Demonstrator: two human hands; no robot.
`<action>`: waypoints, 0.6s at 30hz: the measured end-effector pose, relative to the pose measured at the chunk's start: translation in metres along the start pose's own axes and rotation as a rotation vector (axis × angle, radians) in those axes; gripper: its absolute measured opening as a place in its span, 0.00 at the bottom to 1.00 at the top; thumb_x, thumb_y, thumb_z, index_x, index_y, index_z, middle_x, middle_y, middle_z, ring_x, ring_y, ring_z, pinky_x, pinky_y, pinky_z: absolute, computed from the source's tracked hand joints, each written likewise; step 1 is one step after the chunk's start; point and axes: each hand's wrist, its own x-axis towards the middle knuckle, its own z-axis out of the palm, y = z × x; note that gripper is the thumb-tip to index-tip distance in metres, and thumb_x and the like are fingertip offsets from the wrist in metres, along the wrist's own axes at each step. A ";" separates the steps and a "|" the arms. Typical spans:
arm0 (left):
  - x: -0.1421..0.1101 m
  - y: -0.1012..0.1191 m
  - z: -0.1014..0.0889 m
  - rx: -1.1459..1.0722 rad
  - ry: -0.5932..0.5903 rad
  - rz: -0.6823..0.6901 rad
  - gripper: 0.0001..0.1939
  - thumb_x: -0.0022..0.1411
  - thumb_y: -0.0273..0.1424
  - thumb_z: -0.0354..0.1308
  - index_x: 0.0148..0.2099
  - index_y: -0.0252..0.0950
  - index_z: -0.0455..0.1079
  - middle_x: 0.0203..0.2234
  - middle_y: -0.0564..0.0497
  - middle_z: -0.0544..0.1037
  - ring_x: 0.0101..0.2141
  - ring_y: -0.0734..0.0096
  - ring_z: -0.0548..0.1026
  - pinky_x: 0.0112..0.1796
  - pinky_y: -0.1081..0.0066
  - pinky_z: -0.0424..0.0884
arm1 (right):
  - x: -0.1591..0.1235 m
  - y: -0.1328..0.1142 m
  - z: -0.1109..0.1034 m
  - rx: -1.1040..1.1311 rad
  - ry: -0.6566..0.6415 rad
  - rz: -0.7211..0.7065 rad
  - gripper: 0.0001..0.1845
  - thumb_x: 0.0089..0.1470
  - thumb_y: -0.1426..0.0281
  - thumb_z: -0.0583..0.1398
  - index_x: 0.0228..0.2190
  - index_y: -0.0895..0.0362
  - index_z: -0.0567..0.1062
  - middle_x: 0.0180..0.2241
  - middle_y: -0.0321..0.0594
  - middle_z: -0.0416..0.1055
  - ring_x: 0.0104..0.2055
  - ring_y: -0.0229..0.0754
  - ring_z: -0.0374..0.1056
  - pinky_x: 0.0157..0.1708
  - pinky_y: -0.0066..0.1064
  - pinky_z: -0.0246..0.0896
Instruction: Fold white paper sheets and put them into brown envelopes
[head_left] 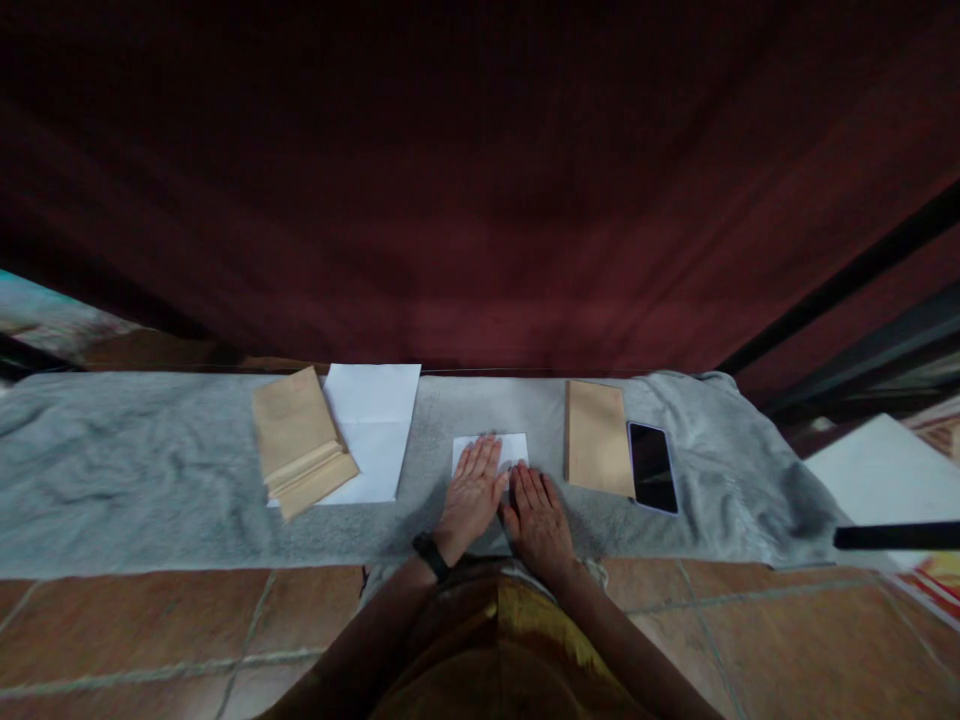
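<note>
A small white sheet of paper [514, 446], perhaps folded, lies on the grey cloth in front of me. My left hand [474, 490] rests flat across it, fingers stretched out, with a dark band on the wrist. Beside it my right hand [538, 515] lies flat too, its fingertips at the paper's lower right edge. The hands cover much of the paper, so its lower part is hidden. Neither hand grips anything.
Left on the grey cloth [187, 460], brown paper envelopes [296, 420] overlap white paper sheets [379, 420]. To the right lie a brown paper packet [598, 440] and a phone [652, 468] with a dark screen. A dark red curtain [480, 220] hangs behind; tiled floor [150, 630] shows in front.
</note>
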 end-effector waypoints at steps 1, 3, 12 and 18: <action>0.002 0.007 0.002 -0.018 -0.032 0.050 0.29 0.77 0.39 0.40 0.72 0.29 0.55 0.71 0.40 0.58 0.71 0.59 0.54 0.69 0.55 0.53 | -0.001 0.000 0.001 -0.012 -0.008 -0.019 0.28 0.69 0.66 0.52 0.65 0.66 0.65 0.67 0.56 0.61 0.70 0.52 0.57 0.69 0.49 0.49; 0.006 0.015 0.005 -0.038 -0.071 0.109 0.29 0.77 0.42 0.41 0.72 0.31 0.55 0.71 0.42 0.58 0.71 0.60 0.54 0.69 0.55 0.53 | -0.003 0.001 0.003 -0.032 -0.020 -0.065 0.25 0.68 0.69 0.52 0.63 0.63 0.68 0.66 0.54 0.63 0.70 0.52 0.55 0.70 0.51 0.48; 0.010 -0.013 0.007 0.020 -0.087 0.091 0.33 0.76 0.45 0.43 0.74 0.29 0.50 0.72 0.38 0.55 0.72 0.58 0.51 0.69 0.53 0.49 | -0.016 0.010 -0.004 0.009 0.042 -0.065 0.31 0.71 0.66 0.50 0.70 0.64 0.54 0.69 0.54 0.59 0.71 0.51 0.54 0.69 0.49 0.49; 0.014 -0.014 0.001 0.041 -0.105 0.076 0.34 0.75 0.46 0.44 0.74 0.31 0.51 0.72 0.38 0.55 0.71 0.56 0.53 0.69 0.51 0.46 | -0.025 0.022 -0.010 0.062 0.002 -0.116 0.34 0.71 0.63 0.52 0.71 0.61 0.50 0.68 0.53 0.60 0.70 0.51 0.56 0.68 0.48 0.50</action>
